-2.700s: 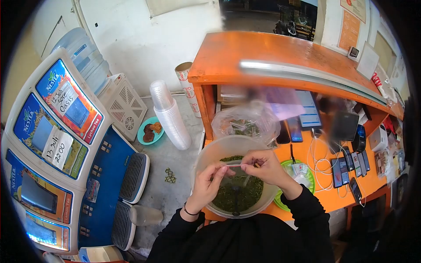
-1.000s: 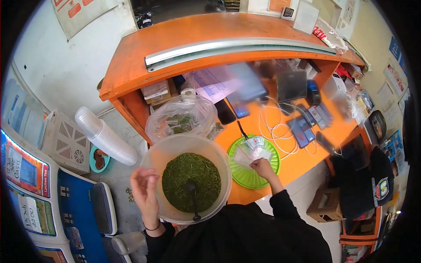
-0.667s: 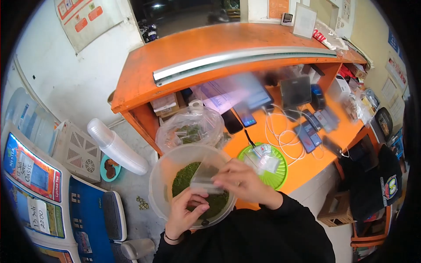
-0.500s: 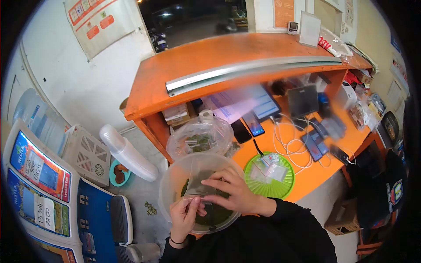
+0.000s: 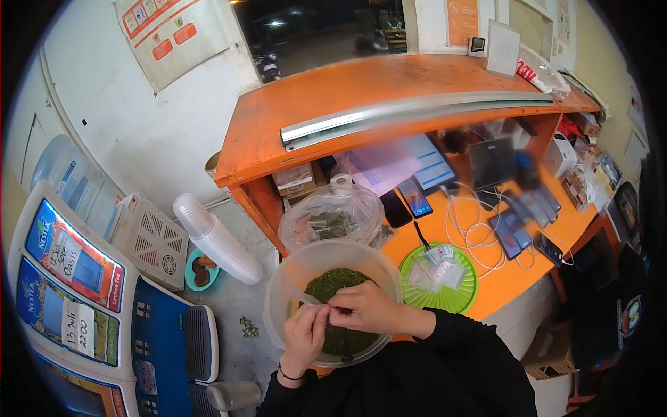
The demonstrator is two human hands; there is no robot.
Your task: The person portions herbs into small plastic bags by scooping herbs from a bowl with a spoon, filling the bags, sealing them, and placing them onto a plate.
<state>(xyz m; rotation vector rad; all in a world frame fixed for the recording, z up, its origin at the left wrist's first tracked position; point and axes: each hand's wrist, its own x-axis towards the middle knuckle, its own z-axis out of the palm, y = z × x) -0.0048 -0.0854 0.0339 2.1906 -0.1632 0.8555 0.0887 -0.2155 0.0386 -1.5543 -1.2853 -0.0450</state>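
Over a translucent plastic tub point(image 5: 278, 295) my two hands meet, fingertips close together. My left hand point(image 5: 303, 335) pinches the edge of a small clear plastic bag point(image 5: 308, 299). My right hand point(image 5: 368, 308) is closed on the same bag from the other side, its fingers curled. Most of the bag is hidden behind the fingers. Inside the tub lies a mass of finely chopped green leaves point(image 5: 340, 279). Just right of the tub, a bright green round tray point(image 5: 462, 302) holds flat clear bags point(image 5: 438, 271).
Behind the tub stands a large clear bag point(image 5: 330, 215) with green contents. Phones point(image 5: 415, 198) and white cables point(image 5: 472, 236) spread over the orange desk point(image 5: 396, 243). Stacked plastic cups point(image 5: 219, 240) and a blue drink dispenser point(image 5: 160, 340) are on the left.
My right hand has come down and in, its spread fingers now curled against my left fingertips. Less of the clear bag shows. The whole view has shifted slightly.
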